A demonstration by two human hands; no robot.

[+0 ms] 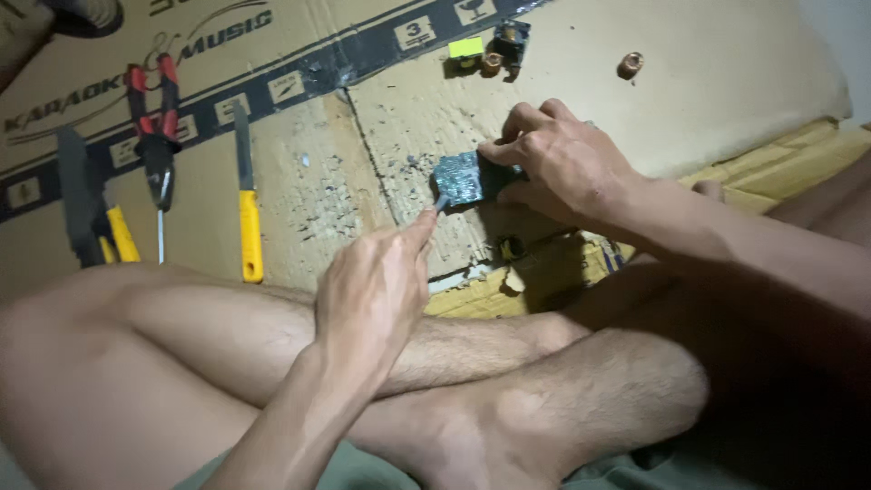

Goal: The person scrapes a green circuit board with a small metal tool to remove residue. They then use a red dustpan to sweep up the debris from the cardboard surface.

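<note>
sat cross-legged on flattened cardboard [635, 82], work set on the sheet just beyond the shins.

small grey-blue metallic block [461, 180] lay on the cardboard near the centre, a little right of the dark seam. pinned from the right by the right hand [562, 163]: fingers curled over the far and right edges, thumb tucked along the near side, closed firmly on the block, judged as bracing against sliding under pressure from the tool. long axis of the block ran roughly left to right, exposed end pointing left toward the tool; right part hidden under the fingers, so full length could not be told.

left hand [376, 290] closed narrow in a pinch around a thin tool [442, 204], only the short grey tip showing past thumb and forefinger. tip touched the near-left corner of the block, pointing up and away from the body. kind of tool could not be told. grip close to the tip judged to favour fine control over force.

grey flecks [336, 204] scattered on the cardboard left of the block.

laid out at far left, well apart from the work, handles toward the body: red-handled pliers [154, 118], a screwdriver [161, 227] beneath, a yellow-handled blade [247, 204], and a dark tool with yellow grip [91, 209]. at the far edge, small parts: a yellow-green component [466, 47], a dark component [511, 38], and a copper coil [630, 64].
</note>
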